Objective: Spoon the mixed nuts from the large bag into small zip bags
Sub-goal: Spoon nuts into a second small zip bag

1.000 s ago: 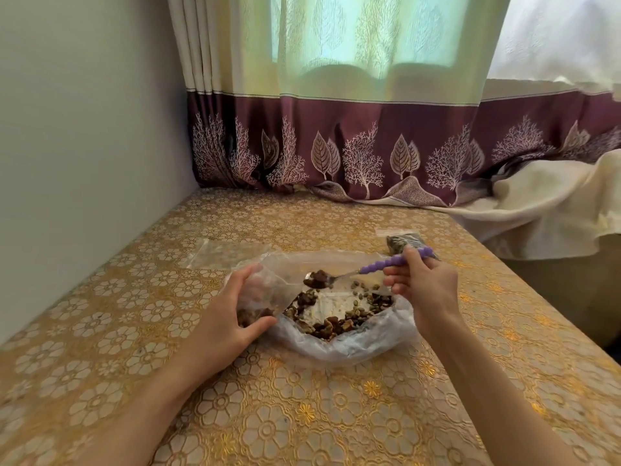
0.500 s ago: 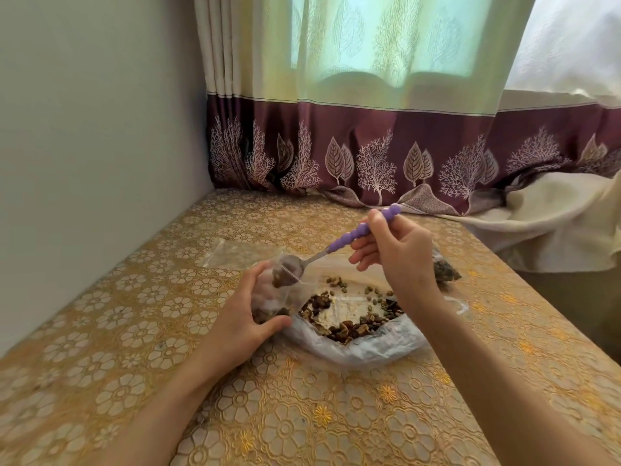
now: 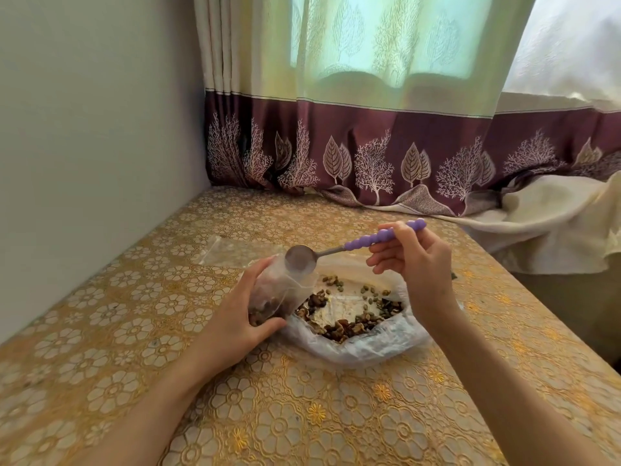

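My left hand grips the small zip bag while my right hand, at three o'clock, tips the spoon into its mouth above the large bag.

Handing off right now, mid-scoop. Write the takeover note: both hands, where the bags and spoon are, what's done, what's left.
Left hand: grips the small zip bag, mouth up, beside the large bag.
Right hand: pinches the purple-handled spoon; its bowl is tipped at the small bag's mouth and looks empty.
Done: some nuts sit in the bottom of the small bag.
Left: mixed nuts remain in the open large bag; keep scooping, then seal. Another clear zip bag lies flat on the table behind, apparently empty.
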A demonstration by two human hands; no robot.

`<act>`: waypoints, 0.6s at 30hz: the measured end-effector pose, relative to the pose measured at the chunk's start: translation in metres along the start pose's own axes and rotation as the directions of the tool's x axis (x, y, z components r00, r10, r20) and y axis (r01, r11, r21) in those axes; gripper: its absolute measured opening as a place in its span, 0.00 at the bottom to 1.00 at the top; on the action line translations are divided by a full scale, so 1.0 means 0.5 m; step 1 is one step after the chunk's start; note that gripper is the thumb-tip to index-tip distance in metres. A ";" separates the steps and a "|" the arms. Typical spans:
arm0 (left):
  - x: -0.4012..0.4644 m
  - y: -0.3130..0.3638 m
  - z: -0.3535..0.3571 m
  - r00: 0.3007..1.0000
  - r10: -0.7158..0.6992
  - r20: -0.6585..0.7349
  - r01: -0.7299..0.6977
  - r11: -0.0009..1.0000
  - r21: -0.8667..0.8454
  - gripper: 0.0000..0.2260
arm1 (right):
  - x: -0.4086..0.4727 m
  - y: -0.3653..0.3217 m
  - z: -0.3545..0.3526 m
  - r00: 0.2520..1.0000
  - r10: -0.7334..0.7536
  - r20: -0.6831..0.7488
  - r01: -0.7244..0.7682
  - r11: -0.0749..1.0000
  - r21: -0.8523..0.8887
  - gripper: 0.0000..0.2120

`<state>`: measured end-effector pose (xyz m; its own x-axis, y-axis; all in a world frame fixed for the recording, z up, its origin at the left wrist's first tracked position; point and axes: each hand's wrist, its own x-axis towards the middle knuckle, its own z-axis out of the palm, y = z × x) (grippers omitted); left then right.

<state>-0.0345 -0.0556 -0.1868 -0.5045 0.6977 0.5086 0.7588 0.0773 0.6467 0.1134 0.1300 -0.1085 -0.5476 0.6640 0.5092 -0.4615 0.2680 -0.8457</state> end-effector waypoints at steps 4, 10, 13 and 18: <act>-0.003 0.003 0.000 1.000 0.022 0.004 -0.022 0.999 0.028 0.40 | 0.005 0.020 -0.040 0.991 0.023 -0.131 -0.026 0.999 -0.026 0.14; -0.005 0.005 0.001 0.999 0.003 -0.039 -0.002 0.999 0.042 0.36 | 0.011 0.061 -0.101 0.971 0.053 -0.234 -0.103 0.973 -0.205 0.15; -0.006 0.007 0.000 0.998 0.008 -0.057 -0.004 0.998 0.056 0.35 | 0.013 0.074 -0.126 0.954 0.089 -0.285 -0.172 0.944 -0.282 0.14; -0.011 0.016 0.000 0.995 0.022 -0.092 -0.019 0.999 0.041 0.33 | 0.015 0.077 -0.147 0.929 0.151 -0.338 -0.254 0.924 -0.285 0.14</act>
<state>-0.0256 -0.0586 -0.1845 -0.5233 0.6304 0.5734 0.7843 0.0932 0.6134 0.1428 0.1967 -0.1490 -0.3425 0.8933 0.2912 -0.0886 0.2778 -0.9565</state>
